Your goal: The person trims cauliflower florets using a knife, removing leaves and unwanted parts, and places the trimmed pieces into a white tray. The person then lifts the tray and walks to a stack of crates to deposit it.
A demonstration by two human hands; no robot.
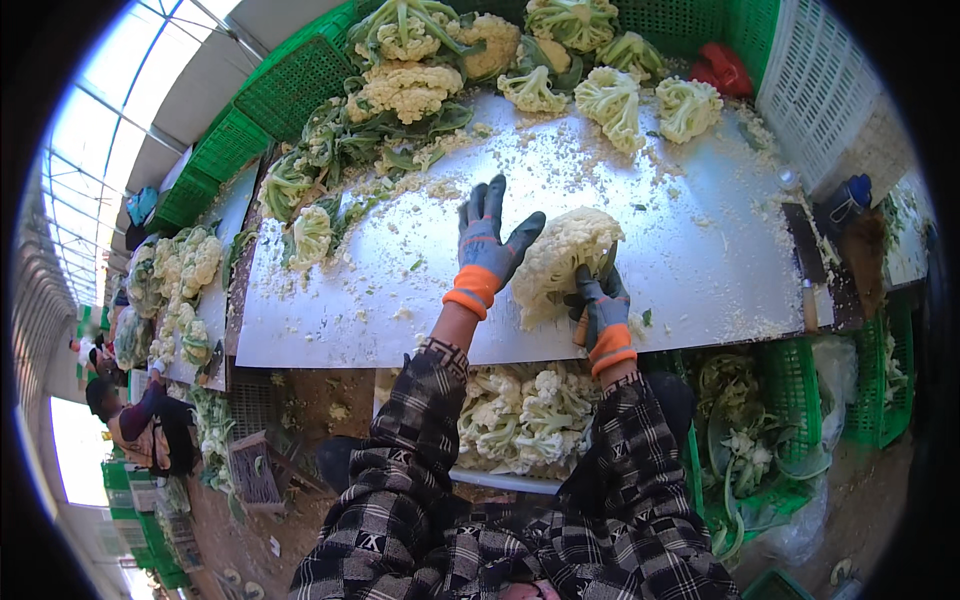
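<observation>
My left hand (pixel 491 241), in a grey-blue work glove with an orange cuff, is held over the metal-topped table with its fingers apart and nothing in it. A large cream cauliflower head (pixel 561 255) is just to its right, tilted on the table near the front edge. My right hand (pixel 602 306), gloved alike, is against the cauliflower's stem side. Its fingers are closed around a wooden-handled knife (pixel 580 330), whose blade is largely hidden by the hand and the cauliflower.
Cauliflower heads (pixel 409 90) and leaves line the table's back and left. A broad-bladed knife (pixel 805 247) lies at the right edge. Below are a crate of cut florets (pixel 525 420) and a green crate of trimmings (pixel 795 390). Another person (pixel 142 420) sits at the far left.
</observation>
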